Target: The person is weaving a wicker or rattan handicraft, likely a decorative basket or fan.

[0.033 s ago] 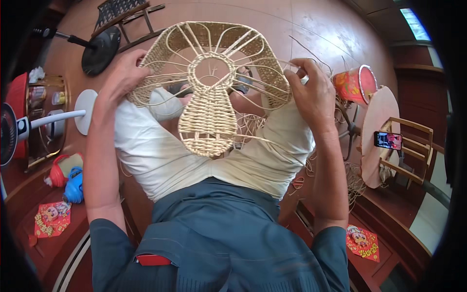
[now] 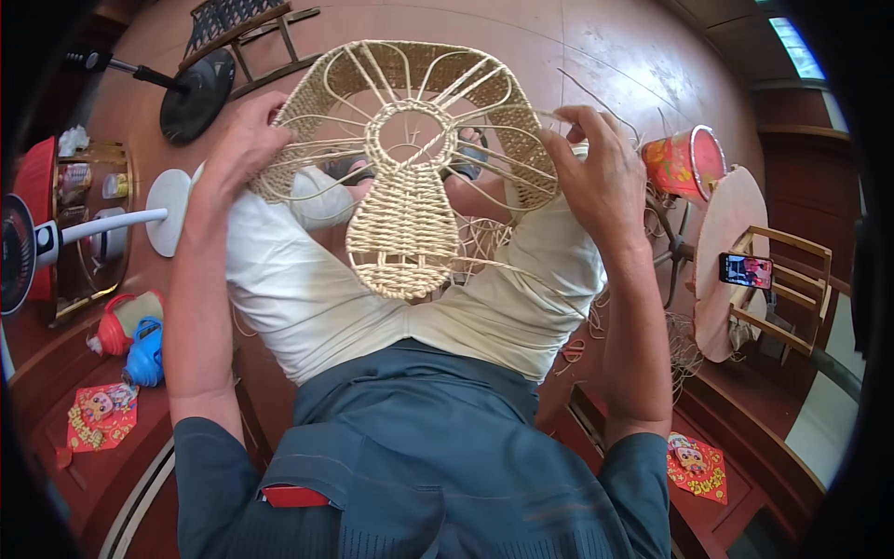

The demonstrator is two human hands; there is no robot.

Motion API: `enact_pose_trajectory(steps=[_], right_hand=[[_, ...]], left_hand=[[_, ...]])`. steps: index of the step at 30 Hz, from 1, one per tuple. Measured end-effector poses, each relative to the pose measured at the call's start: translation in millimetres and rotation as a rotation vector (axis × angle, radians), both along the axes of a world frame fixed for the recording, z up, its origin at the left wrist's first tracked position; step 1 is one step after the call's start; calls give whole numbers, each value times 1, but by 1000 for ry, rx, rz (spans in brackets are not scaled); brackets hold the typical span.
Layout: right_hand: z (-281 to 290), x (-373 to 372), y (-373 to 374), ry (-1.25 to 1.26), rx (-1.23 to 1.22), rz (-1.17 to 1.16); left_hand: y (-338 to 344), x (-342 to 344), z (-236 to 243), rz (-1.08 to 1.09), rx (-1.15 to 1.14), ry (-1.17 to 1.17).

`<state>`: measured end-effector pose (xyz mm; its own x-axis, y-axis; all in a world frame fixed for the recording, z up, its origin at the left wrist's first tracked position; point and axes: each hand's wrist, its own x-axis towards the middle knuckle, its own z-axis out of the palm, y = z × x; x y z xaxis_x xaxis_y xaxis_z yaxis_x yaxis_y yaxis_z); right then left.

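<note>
Above my lap stands a woven straw piece (image 2: 402,219), with a braided ring, a bulb-shaped woven panel below it, looped spokes fanning out and a curved woven band round the far side. My left hand (image 2: 250,140) grips the band's left end, its fingertips partly hidden behind the weave. At the right end, my right hand (image 2: 601,172) has bent fingers and its thumb against the edge, holding the piece there. A thin strand runs along to its index finger. From the bulb's lower right a loose straw strand (image 2: 531,273) trails over my right thigh.
To the right are a red patterned bucket (image 2: 684,163), a round wooden top (image 2: 726,279) and a phone (image 2: 746,271) on a wooden frame. Scissors (image 2: 572,350) lie near my right thigh. A fan (image 2: 20,252) and a blue bottle (image 2: 144,352) are at the left.
The whole scene sits slightly farther right in the picture. Both hands stay at the same ends of the woven piece; the right thumb and fingers have shifted slightly.
</note>
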<state>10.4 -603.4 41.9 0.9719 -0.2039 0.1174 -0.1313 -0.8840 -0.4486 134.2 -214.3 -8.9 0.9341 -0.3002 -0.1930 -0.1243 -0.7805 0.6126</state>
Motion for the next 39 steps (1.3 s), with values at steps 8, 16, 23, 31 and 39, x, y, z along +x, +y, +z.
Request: enact_pose_trajectory(steps=[8, 16, 23, 31, 39], right_hand=[[-31, 47, -13, 287, -292, 129], [-25, 27, -19, 147, -344, 124], [-24, 14, -16, -37, -286, 56], [23, -69, 29, -125, -89, 214], [26, -107, 20, -77, 182, 145]], left_hand=[[-3, -42, -7, 77, -88, -380], [-15, -78, -11, 214, -192, -569], [-16, -65, 8, 171, -88, -539], [-76, -125, 79, -121, -368, -576], [-82, -164, 81, -152, -658, 364]])
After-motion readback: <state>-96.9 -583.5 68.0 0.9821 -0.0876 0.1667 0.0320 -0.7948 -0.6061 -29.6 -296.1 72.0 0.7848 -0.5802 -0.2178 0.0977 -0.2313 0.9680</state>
